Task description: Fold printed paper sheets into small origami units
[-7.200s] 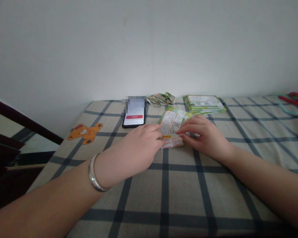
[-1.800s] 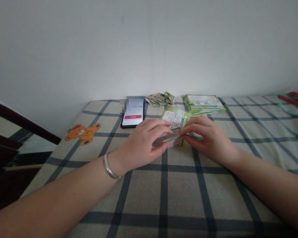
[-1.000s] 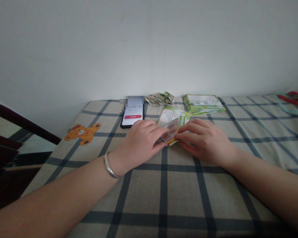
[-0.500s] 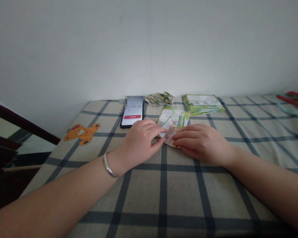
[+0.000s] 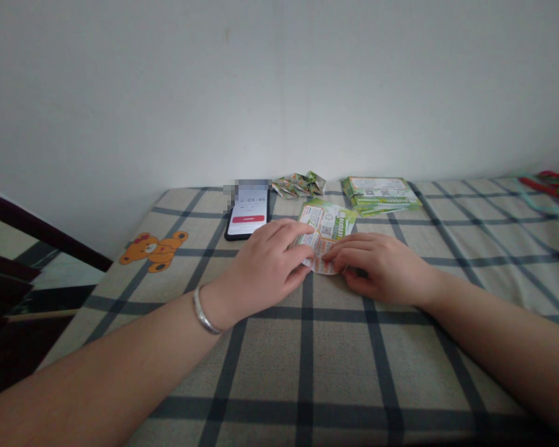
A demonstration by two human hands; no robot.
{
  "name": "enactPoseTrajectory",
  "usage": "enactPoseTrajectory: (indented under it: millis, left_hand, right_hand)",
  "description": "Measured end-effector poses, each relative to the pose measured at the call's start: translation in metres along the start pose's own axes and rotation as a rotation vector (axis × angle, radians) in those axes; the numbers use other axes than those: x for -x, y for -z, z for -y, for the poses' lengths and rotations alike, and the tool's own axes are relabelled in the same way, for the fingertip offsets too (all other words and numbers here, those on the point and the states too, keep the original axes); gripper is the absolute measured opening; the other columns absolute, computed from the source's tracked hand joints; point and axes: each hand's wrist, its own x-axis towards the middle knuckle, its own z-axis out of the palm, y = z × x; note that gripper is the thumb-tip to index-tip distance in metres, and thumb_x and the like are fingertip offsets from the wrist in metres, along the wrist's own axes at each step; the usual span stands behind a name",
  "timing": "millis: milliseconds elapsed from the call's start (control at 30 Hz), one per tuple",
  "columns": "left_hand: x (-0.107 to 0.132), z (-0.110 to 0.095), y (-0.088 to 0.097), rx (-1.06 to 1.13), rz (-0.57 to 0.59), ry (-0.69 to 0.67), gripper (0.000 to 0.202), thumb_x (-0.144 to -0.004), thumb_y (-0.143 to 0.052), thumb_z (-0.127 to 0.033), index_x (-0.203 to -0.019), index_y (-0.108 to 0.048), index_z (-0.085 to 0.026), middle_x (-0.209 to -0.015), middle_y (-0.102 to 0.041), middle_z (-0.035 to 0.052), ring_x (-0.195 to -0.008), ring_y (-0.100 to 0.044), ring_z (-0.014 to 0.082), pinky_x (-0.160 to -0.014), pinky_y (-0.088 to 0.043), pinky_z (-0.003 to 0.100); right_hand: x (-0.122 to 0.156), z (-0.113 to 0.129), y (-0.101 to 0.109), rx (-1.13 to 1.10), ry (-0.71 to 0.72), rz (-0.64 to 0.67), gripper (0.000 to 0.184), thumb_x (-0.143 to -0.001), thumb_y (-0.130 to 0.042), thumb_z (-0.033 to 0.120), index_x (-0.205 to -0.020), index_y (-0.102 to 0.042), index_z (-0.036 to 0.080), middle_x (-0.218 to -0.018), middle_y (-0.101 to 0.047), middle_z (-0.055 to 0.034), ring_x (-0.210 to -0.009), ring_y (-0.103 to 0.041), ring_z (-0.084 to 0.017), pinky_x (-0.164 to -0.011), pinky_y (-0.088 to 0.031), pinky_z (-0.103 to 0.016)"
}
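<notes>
A green, white and orange printed leaflet [image 5: 327, 231] lies on the checked cloth between my hands, with creases in its near part. My left hand [image 5: 279, 254] grips its left edge, fingers bent over the paper and thumb low by the near corner. On the other side, my right hand [image 5: 377, 264] has its fingers curled onto the near right edge. Its thumb is tucked beneath the fingers. Just beyond the leaflet is a strip of folded printed paper pieces [image 5: 300, 185]. A stack of similar leaflets [image 5: 384, 194] lies farther right.
A phone [image 5: 248, 214] showing a running timer lies left of the leaflet. An orange bear picture [image 5: 154, 250] is near the table's left edge. Red and green items [image 5: 556, 186] sit at the far right. A white wall [image 5: 279, 93] rises behind the table.
The leaflet's left flap, turned inward before, now lies opened out, leaving creases. My left fingers have spread and shifted up slightly along the edge. My right fingers have curled more.
</notes>
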Motion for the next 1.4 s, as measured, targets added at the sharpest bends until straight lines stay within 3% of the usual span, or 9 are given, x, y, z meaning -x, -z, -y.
enactPoseTrajectory:
  millis: [233, 567, 800, 1400]
  left_hand:
    - [-0.0007, 0.002, 0.0002, -0.064, 0.056, -0.149, 0.014, -0.091, -0.055, -0.02, -0.098, -0.068, -0.019, -0.119, -0.063, 0.0039, -0.126, -0.044, 0.027, -0.107, -0.04, 0.046]
    - [-0.0028, 0.003, -0.004, -0.014, 0.037, -0.207, 0.02, -0.093, -0.053, -0.017, -0.101, -0.07, -0.026, -0.112, -0.066, 0.0, -0.121, -0.048, 0.0232, -0.108, -0.039, 0.045]
    - [-0.0022, 0.0027, -0.0018, -0.01, 0.026, -0.245, 0.021, -0.09, -0.056, -0.014, -0.1, -0.071, -0.025, -0.11, -0.067, 0.0008, -0.118, -0.051, 0.0222, -0.107, -0.041, 0.044]
    - [-0.0029, 0.003, -0.0004, 0.078, 0.076, -0.282, 0.022, -0.09, -0.053, -0.012, -0.1, -0.07, -0.022, -0.108, -0.068, 0.0041, -0.116, -0.056, 0.022, -0.106, -0.043, 0.044]
  right_hand:
    - [-0.0001, 0.0003, -0.0006, -0.02, -0.021, -0.041, 0.026, -0.076, -0.054, 0.008, -0.098, -0.064, 0.019, -0.101, -0.07, -0.0051, -0.093, -0.064, -0.018, -0.082, -0.048, -0.032]
    - [-0.0004, -0.0001, 0.0003, -0.067, 0.017, -0.041, 0.025, -0.074, -0.055, 0.007, -0.095, -0.062, 0.018, -0.095, -0.068, -0.005, -0.089, -0.061, -0.018, -0.08, -0.047, -0.032]
    - [0.0, -0.0017, 0.0003, -0.05, 0.001, -0.037, 0.015, -0.082, -0.053, 0.014, -0.091, -0.064, 0.018, -0.085, -0.067, -0.0052, -0.081, -0.06, -0.018, -0.073, -0.045, -0.03]
    - [-0.0065, -0.0046, -0.0092, -0.095, -0.147, -0.104, 0.013, -0.089, -0.052, 0.019, -0.083, -0.063, 0.018, -0.078, -0.065, -0.0039, -0.074, -0.056, -0.016, -0.069, -0.042, -0.028]
